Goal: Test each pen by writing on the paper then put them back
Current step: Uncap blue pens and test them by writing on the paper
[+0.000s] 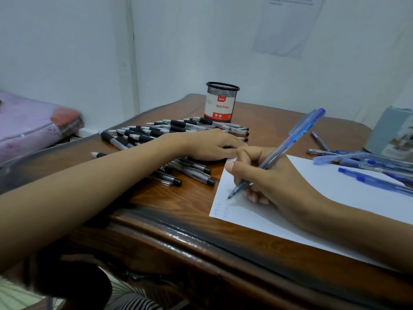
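Most of the task is judged to be left undone. The paper (335, 198) is written on only near its left corner. Left of the paper, a heap of black pens (156, 130) is spread, and the left hand (207, 144) is rested on it, fingers relaxed, its fingertips hidden. Across the paper's far right edge, blue pens (368, 166) are scattered and cut off by the frame. Beyond the paper, nothing is seen standing out of the mesh cup (221, 101). One blue pen (290, 142) is pinched in the right hand (274, 175), tip on the paper. The two faint marks (222, 209) cannot be read.

Tilted blue pen (290, 139), tip on white paper (335, 189), black pens (156, 130) heaped left, blue pens (368, 162) right
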Motion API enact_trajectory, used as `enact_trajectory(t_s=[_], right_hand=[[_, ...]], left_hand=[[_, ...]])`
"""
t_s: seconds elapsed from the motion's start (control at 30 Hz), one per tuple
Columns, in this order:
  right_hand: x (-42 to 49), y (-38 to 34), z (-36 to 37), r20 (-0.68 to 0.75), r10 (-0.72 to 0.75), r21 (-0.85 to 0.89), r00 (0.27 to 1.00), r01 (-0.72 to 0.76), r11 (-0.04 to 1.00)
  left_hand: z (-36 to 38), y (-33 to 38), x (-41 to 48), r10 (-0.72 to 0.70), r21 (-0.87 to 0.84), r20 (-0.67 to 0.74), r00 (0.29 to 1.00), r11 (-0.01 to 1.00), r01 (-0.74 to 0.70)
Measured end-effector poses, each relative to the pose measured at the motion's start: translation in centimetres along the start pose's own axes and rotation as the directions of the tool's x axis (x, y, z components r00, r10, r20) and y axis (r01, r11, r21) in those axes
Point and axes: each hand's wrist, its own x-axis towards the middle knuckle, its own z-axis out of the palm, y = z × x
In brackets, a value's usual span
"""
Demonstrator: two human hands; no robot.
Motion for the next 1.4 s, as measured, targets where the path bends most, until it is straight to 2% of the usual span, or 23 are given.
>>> enact_trajectory(t_s=[0.17, 0.27, 0.4, 0.57, 0.8, 1.0, 1.13, 1.4], right_hand=[[1.2, -0.1, -1.3, -0.118, 0.101, 0.177, 0.988, -0.079, 0.981], [2.0, -0.4, -2.8, -0.232, 0.117, 0.238, 0.966, -0.06, 0.969], [3.0, 0.3, -4.3, -0.306, 0.145, 0.336, 0.941, -0.036, 0.941], [3.7, 1.7, -5.5, -0.282, 0.248, 0.402, 0.927, -0.12, 0.908], [4.4, 2.1, -6.4, -0.244, 0.305, 0.48, 0.92, -0.159, 0.863], [5.1, 3.1, -7.5, -0.296, 0.33, 0.482, 0.896, -0.158, 0.862], [5.6, 3.2, -8.2, -0.365, 0.3, 0.399, 0.881, -0.143, 0.906], [5.6, 3.2, -8.8, -0.362, 0.258, 0.347, 0.896, -0.128, 0.929]], left_hand=[[0.2, -0.6, 0.8, 0.066, 0.046, 0.05, 0.997, 0.997, -0.069], [0.3, -1.0, 1.0, 0.08, 0.102, 0.077, 0.994, 0.991, -0.088], [0.4, -1.4, 1.4, 0.096, 0.116, 0.08, 0.992, 0.988, -0.105], [0.3, -1.1, 1.4, 0.078, 0.122, 0.089, 0.993, 0.989, -0.089], [0.2, -1.0, 1.4, 0.09, 0.137, 0.091, 0.992, 0.985, -0.102], [0.2, -1.0, 1.2, 0.128, 0.272, 0.054, 0.99, 0.952, -0.138], [0.0, -0.8, 0.9, 0.147, 0.359, 0.015, 0.989, 0.923, -0.142], [0.0, -0.6, 0.9, 0.12, 0.3, 0.054, 0.991, 0.945, -0.131]])
